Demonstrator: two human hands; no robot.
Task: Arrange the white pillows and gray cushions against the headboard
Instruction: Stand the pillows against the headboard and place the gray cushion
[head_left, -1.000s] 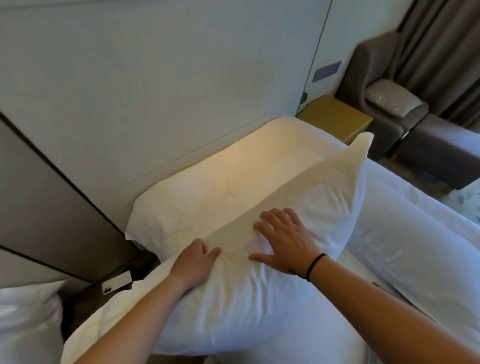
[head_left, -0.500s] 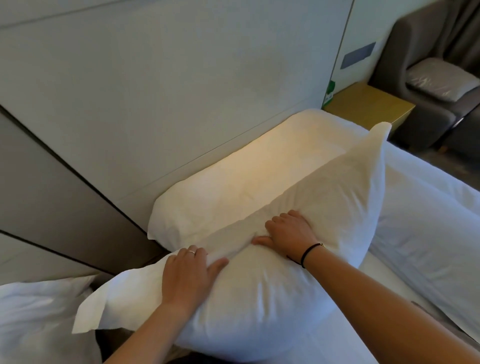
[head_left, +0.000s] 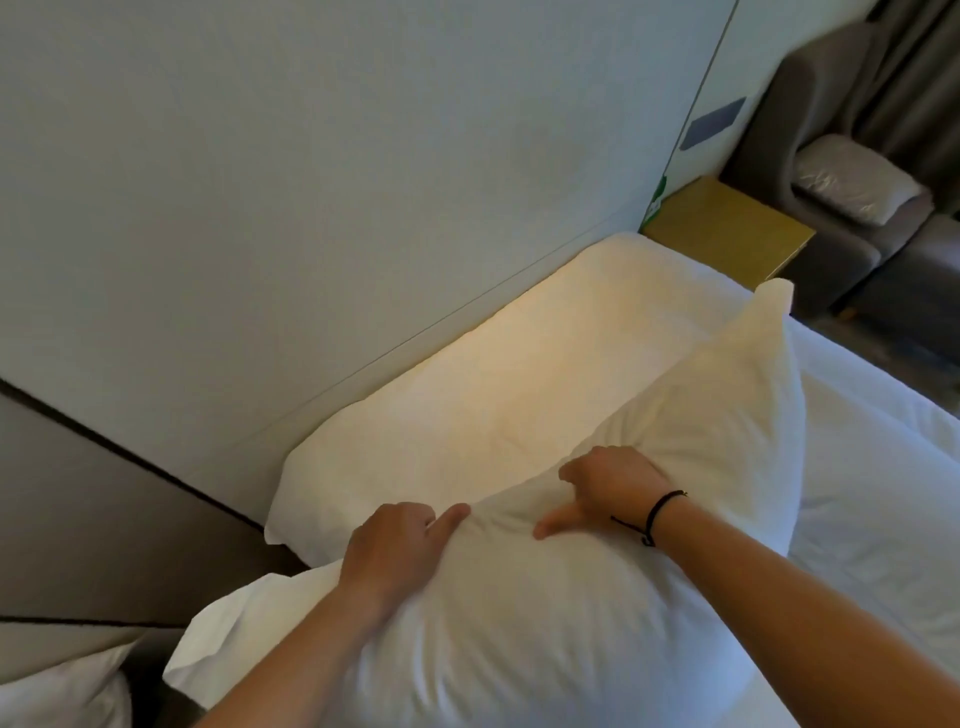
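Against the headboard (head_left: 322, 197), left of everything else: dark wall panel (head_left: 104, 499) and, low in the corner, edge of another white pillow (head_left: 57, 691). Flat along the headboard's foot, back pillow (head_left: 467, 395), lit warm yellow. Leaning on its near edge, front pillow (head_left: 571, 623), one corner poking up toward the far end of the headboard. On the front pillow's upper edge, left hand (head_left: 395, 551), fingers curled over and gripping the fabric, thumb out to the side. Just beside it, right hand (head_left: 608, 488), fingers dug in and clutching the same edge, black cord (head_left: 657, 512) round the wrist. Beyond the headboard's right end: wooden nightstand (head_left: 727, 234), then gray armchair (head_left: 841, 145) holding a gray cushion (head_left: 852, 179), curtain (head_left: 919, 62) behind.
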